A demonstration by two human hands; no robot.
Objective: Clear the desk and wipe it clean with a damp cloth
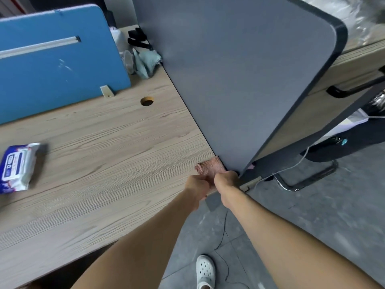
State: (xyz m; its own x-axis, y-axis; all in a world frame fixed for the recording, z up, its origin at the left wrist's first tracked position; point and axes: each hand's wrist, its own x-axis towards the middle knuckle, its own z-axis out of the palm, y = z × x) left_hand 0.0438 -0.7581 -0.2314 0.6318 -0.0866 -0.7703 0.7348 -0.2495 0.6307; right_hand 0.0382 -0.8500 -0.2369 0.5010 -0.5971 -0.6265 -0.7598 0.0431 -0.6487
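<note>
A pink cloth (210,166) lies bunched at the front right corner of the light wooden desk (108,155), pressed against the foot of the grey side partition (245,80). My left hand (198,185) grips the cloth's near left part with curled fingers. Right beside it, my right hand (226,180) grips the cloth's right part at the desk corner. A pack of wet wipes (17,166) lies flat near the desk's left edge.
A blue rear divider (60,57) stands along the back. Behind it sit a light green rag (146,61), black straps (138,39) and a cable hole (147,101). Grey floor, a chair base (308,178), a white cable and another person's legs (350,140) are to the right.
</note>
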